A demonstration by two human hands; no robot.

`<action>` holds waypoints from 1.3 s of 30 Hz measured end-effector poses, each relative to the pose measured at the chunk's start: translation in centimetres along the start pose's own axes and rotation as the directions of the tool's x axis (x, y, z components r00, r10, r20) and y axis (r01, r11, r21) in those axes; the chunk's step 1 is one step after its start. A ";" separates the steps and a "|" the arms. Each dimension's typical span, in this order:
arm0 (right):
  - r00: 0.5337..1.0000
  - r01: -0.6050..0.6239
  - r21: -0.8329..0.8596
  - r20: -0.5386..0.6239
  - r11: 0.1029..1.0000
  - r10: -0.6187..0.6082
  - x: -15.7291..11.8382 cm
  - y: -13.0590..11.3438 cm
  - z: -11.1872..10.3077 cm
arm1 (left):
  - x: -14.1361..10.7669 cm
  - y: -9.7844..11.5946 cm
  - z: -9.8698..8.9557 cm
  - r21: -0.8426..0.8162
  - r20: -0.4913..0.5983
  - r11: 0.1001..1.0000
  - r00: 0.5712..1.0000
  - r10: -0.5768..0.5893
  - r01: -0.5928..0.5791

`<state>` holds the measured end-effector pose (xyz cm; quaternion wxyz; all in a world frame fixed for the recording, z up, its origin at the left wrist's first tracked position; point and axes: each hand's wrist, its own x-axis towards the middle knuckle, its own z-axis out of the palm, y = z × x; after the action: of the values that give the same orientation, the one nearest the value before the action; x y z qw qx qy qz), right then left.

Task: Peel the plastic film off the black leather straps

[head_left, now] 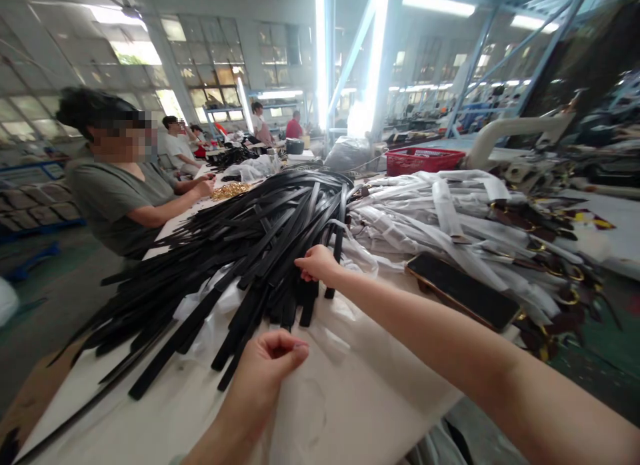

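A big heap of black straps covers the middle and left of the pale table. My right hand is over the front of the heap, fingers closed together at the straps; what they pinch, if anything, is too small to make out. Nearer to me, my left hand hovers above the table with thumb and fingers curled together, just in front of the strap ends. Whether something thin is between its fingertips cannot be seen.
White-wrapped belts with buckles are heaped at the right, beside a dark phone. Behind them are a red basket and a machine. A person works at the left edge, near small gold pieces.
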<state>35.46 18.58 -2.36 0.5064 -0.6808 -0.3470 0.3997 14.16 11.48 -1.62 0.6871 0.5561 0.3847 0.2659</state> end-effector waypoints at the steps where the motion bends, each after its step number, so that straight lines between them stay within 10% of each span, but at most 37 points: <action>1: 1.000 0.021 0.041 -0.002 0.999 -0.020 -0.3 -0.2 -0.6 | 0.0 0.2 -0.1 0.001 -0.012 1.000 1.000 -0.002 0.002; 7: 0.988 0.088 0.391 0.085 0.916 -0.131 -3.0 -1.4 -3.9 | 0.4 0.0 -0.7 0.050 -0.081 0.997 0.995 0.058 -0.054; 14: 0.902 0.135 0.619 0.247 0.773 -0.355 -7.3 -1.6 -2.7 | 0.8 0.1 -1.1 0.103 -0.170 0.989 0.978 0.120 -0.103; 21: 0.793 0.392 0.543 0.211 0.743 -0.572 -9.9 -1.7 -1.7 | 1.3 -0.4 -1.7 0.006 -0.232 0.999 0.972 0.046 -0.046; 32: 0.750 0.256 0.430 0.477 0.866 -0.459 -10.5 -0.1 0.1 | 0.6 1.0 -1.0 -0.013 -0.053 1.000 0.998 -0.019 0.018; 39: 0.946 0.068 0.526 0.237 0.848 -0.223 -8.0 0.0 -0.7 | 0.4 0.0 -0.9 0.088 -0.061 0.984 0.987 -0.147 0.152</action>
<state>32.59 11.29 -0.66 0.6416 -0.4276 -0.3496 0.5322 13.63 12.34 -1.83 0.6681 0.5495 0.4555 0.2104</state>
